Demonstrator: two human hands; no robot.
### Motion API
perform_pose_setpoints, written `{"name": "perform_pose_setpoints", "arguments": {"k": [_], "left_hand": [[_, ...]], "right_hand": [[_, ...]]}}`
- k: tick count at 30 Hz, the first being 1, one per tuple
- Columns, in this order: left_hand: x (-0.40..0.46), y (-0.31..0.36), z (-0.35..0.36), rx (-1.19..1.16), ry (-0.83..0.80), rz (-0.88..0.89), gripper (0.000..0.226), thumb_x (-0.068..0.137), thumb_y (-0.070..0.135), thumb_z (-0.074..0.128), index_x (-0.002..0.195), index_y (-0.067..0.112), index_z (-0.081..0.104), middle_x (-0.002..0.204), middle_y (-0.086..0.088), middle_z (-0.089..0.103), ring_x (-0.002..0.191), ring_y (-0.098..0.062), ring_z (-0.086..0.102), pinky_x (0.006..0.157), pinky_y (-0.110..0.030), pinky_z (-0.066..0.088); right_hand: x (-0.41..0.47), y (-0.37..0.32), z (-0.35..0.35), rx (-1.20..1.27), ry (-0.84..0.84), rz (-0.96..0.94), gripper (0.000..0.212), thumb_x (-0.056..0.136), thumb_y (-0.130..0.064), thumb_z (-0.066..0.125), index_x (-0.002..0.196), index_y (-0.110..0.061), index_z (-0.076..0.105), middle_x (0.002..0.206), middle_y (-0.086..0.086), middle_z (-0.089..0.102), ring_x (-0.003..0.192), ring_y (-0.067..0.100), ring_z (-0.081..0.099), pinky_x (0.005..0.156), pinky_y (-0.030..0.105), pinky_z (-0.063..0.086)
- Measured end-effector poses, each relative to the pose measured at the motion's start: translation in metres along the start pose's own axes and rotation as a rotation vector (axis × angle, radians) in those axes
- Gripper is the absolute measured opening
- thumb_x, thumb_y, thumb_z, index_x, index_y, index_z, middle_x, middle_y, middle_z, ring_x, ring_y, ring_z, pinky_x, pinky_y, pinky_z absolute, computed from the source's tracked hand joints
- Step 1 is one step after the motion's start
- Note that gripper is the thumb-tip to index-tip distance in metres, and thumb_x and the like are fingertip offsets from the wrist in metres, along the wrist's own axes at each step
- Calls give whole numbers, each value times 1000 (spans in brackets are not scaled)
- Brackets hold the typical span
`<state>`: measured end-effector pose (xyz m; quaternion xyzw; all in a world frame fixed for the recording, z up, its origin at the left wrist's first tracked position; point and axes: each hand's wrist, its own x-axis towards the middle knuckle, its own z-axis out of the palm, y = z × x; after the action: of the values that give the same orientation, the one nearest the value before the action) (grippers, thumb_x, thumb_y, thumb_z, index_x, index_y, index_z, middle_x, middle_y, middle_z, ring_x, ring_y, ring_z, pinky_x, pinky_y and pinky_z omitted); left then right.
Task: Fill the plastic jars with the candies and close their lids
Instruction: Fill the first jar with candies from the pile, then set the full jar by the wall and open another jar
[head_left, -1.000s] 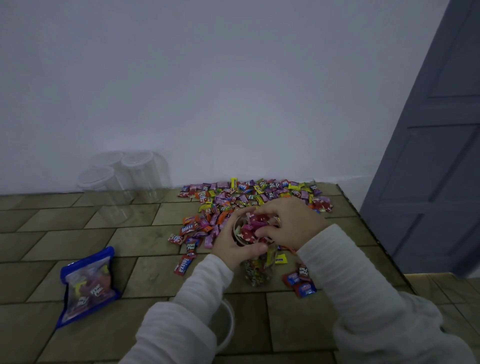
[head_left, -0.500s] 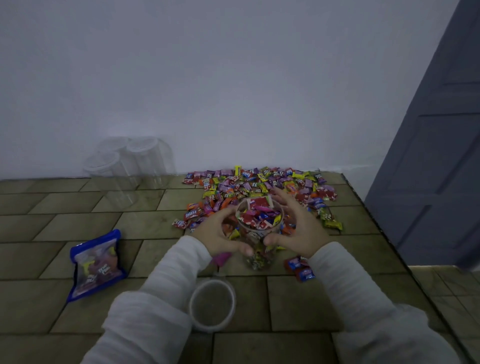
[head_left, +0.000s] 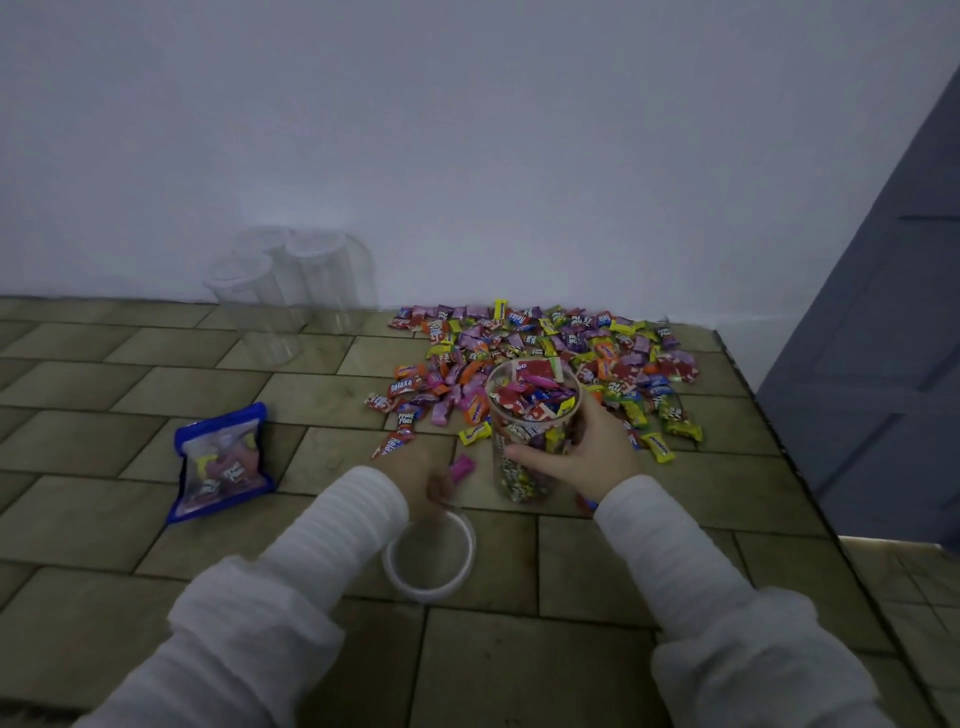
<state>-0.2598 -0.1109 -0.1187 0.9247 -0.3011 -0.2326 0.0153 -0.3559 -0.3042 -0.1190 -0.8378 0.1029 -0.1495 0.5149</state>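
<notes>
A clear plastic jar (head_left: 530, 400) stands upright on the tiled surface, packed to the rim with wrapped candies. My right hand (head_left: 582, 457) is wrapped around its side. My left hand (head_left: 423, 475) is down at the far rim of the round white lid (head_left: 430, 558), which lies flat in front of me; whether the fingers grip it I cannot tell. A pink candy (head_left: 461, 466) lies between the hand and the jar. Behind the jar spreads a big pile of loose candies (head_left: 545, 348).
Three empty clear jars (head_left: 291, 291) stand by the wall at the back left. A blue candy pouch (head_left: 221, 462) lies at the left. The tiled surface ends at its right edge (head_left: 779, 441), beside a grey door (head_left: 883, 338).
My left hand has left the jar and dropped toward me to the lid. My right hand has moved from the jar's mouth to its side.
</notes>
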Motion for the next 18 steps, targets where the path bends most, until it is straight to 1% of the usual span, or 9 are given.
{"name": "perform_pose_setpoints", "arguments": {"k": [2,4,7,10,12,14,16,18], "left_hand": [[0,1,0,15,-32,5,34,87,26,63,120,26,58,117,2,62,93,-10,51,77,-18,35],[-1,2,1,34,-54,12,35,88,26,61,122,24,55,118,2,60,91,-11,49,77,-18,36],[-3,2,-1,81,-38,3,30,91,24,56,121,20,55,118,-3,59,101,-20,55,76,-22,37],[-3,-9,-6,33,-7,-12,32,90,23,57,123,24,55,112,1,62,94,-16,55,76,-20,39],[-4,-22,-11,-7,6,-23,37,89,26,61,125,24,53,113,3,63,96,-14,56,81,-19,42],[-2,-36,-18,-73,48,-41,37,87,22,62,124,21,54,113,3,62,97,-12,56,86,-21,44],[-3,-50,-28,-93,132,-49,35,87,21,62,121,23,56,113,3,63,97,-11,56,86,-22,46],[-5,-63,-40,-142,197,-71,34,88,24,62,121,24,56,111,4,64,96,-10,57,85,-21,45]], "right_hand": [[1,-1,1,-1,3,18,92,51,-50,87,129,-36,40,112,-21,55,109,5,53,93,23,44],[2,-4,1,5,0,50,92,52,-45,89,130,-30,44,114,-17,57,108,7,54,91,22,44],[7,-12,4,-19,-5,76,90,51,-42,91,129,-23,50,118,-11,60,107,9,55,90,23,44],[10,-21,9,-44,1,55,82,54,-40,91,125,-23,53,112,-12,60,102,7,55,91,25,46],[14,-28,12,-46,-4,40,79,55,-38,91,123,-22,55,111,-13,61,102,7,56,92,26,47],[20,-36,14,-35,-3,25,78,56,-37,91,124,-22,55,109,-14,60,101,6,55,90,23,46],[28,-45,18,-42,6,2,79,56,-39,90,124,-22,54,108,-14,60,100,5,55,87,20,45],[40,-55,22,-55,20,-23,75,56,-40,90,120,-24,55,105,-16,59,96,2,54,81,14,44]]}}
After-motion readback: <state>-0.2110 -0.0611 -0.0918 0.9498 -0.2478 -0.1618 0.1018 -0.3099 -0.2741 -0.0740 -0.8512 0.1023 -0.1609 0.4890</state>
